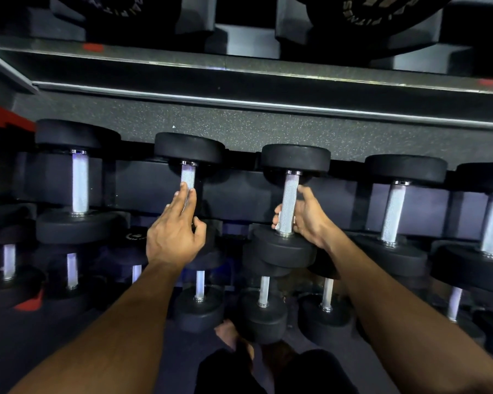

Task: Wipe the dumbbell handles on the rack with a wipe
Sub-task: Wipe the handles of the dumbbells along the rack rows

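A row of black dumbbells with knurled silver handles lies across the middle shelf of the rack [239, 194]. My right hand [310, 223] is wrapped round the lower part of one handle [291, 191], and small white edges of a wipe [279, 218] show between my fingers and the metal. My left hand [174, 234] lies flat along the handle [188, 174] of the dumbbell to the left. Its fingers are stretched up the bar, its thumb is off to the side, and it holds nothing.
More dumbbells sit to either side [79, 183] [393, 211], and a lower row [264, 291] stands below near the floor. A metal shelf rail [239, 103] runs overhead with weight plates [382, 12] above it. My bare foot [231, 334] is on the floor.
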